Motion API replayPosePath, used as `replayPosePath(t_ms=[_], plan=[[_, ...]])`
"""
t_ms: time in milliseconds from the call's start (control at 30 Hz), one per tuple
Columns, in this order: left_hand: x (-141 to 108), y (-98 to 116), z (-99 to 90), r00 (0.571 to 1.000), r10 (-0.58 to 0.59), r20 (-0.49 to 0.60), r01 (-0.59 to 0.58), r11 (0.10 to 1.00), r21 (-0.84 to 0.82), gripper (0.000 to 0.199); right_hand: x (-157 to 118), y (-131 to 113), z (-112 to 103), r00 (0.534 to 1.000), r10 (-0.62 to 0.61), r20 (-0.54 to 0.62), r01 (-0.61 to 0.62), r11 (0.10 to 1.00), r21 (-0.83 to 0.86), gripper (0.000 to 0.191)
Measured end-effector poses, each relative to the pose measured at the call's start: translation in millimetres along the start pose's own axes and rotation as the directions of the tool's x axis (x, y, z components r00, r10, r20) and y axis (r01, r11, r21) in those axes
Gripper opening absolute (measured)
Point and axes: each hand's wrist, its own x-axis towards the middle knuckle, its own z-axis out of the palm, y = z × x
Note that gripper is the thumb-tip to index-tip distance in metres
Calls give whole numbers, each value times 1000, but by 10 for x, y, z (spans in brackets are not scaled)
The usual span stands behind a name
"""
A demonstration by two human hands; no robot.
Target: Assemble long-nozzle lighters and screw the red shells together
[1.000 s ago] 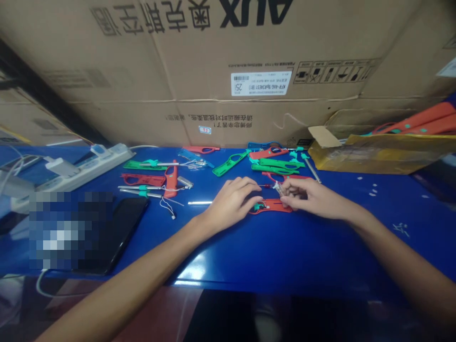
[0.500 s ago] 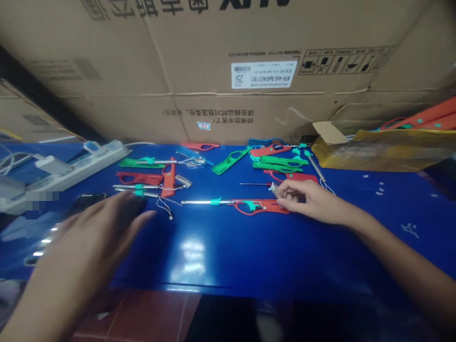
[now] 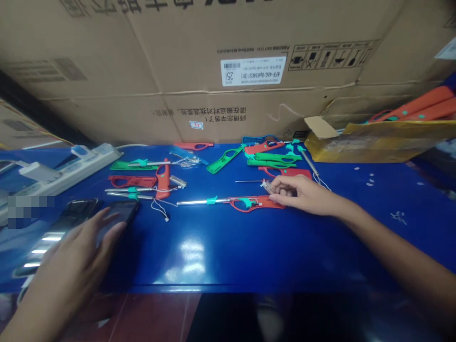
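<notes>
My right hand is closed, its fingertips pinching a small clear plastic lighter fuel tank. Just below it lies an open red lighter handle shell, fitted with a green trigger and a long metal tube pointing left. A thin metal rod with a red end lies by the fingertips. At the left, my left hand has its fingers apart over a black phone; whether they touch it I cannot tell. A second phone is partly under that hand.
Red and green shells, metal tubes with white wires and another clear tank lie on the blue table. A power strip sits at left. A taped box of red handles stands right, before a big carton.
My left hand has moved down and left, uncovering more of both phones. My right hand keeps its pinch on the fuel tank above the red shell. The whole view has shifted slightly.
</notes>
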Motion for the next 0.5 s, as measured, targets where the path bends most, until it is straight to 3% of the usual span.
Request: replayPosePath(t_ms=[67, 100, 233, 300, 400, 500], plan=[[185, 222, -120, 999, -50, 3, 50, 996, -78, 45, -3, -5, 2, 1000, 0, 1, 0, 1000, -2, 26], [276, 361, -191, 999, -23, -32, 19, 992, -124, 47, -5, -7, 2, 1000, -2, 0, 2, 1000, -4, 27], [600, 1075, -393, 967, 206, -151, -244, 917, -315, 42, -24, -4, -5, 1000, -8, -6, 8, 1000, -11, 26], [732, 1471, -378, 897, 397, -197, -433, 880, -197, 39, -41, -3, -14, 1000, -14, 2, 14, 1000, -10, 27], [902, 1981, -218, 736, 665, -129, -674, 738, -39, 31, -67, -12, -21, 999, -33, 30, 33, 999, -7, 30], [1048, 2253, -12, 642, 762, -87, -766, 642, -34, 31, -79, -38, -16, 998, -33, 58, 33, 999, -6, 29]])
